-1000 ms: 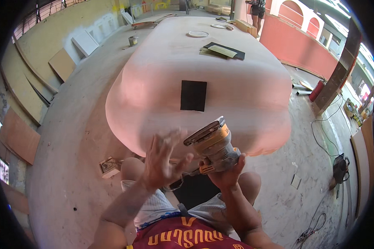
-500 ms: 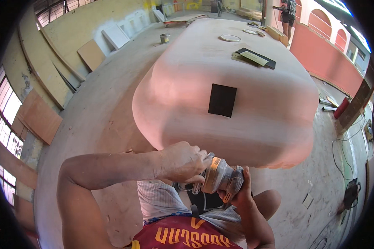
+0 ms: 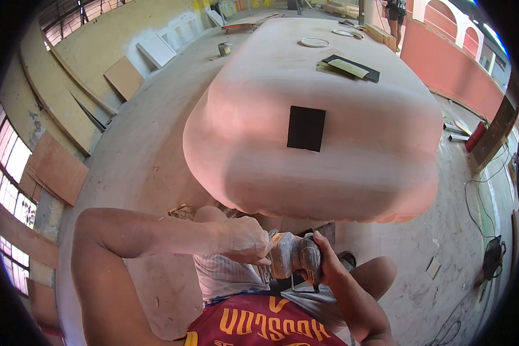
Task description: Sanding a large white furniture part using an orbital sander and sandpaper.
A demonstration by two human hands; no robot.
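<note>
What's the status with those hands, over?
Right hand holding power sander. Left hand at its other end. Black sheet resting on pink form ahead.

Soft daylight, glaring windows (image 3: pixel 11 141), bent black-rimmed edges

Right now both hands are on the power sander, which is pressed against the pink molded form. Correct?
No, the power sander isn't against the pink molded form; the head view shows it short of that, near the lap. Left hand and right hand are on it.
</note>
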